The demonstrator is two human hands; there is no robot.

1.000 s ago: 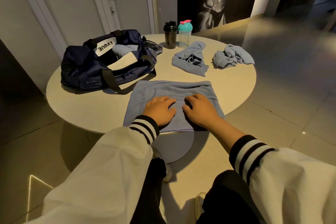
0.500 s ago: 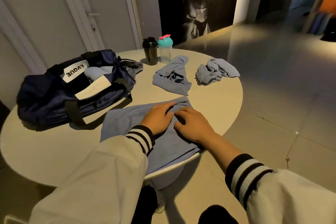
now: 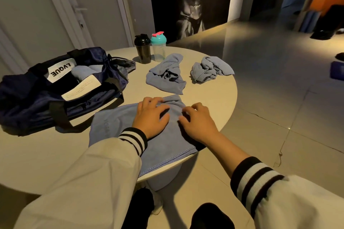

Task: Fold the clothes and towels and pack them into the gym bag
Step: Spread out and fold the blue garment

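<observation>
A blue towel (image 3: 111,126) lies flat on the round table (image 3: 214,98), its near edge hanging over the rim. My left hand (image 3: 150,117) presses on its far part with spread fingers. My right hand (image 3: 197,122) rests beside it on the towel's right side, fingers bent a little against the cloth. The navy gym bag (image 3: 37,95) sits open at the left with a folded blue cloth (image 3: 83,72) inside. Two crumpled blue cloths lie further back: one (image 3: 165,76) in the middle, another (image 3: 210,69) to the right.
A black shaker bottle (image 3: 143,48) and a clear one with a teal lid (image 3: 158,46) stand at the table's far edge. A door is behind the bag. Tiled floor stretches to the right of the table.
The view has swung, so the table sits further left. Both hands have slid up the towel toward its far right corner, still pressing on it.
</observation>
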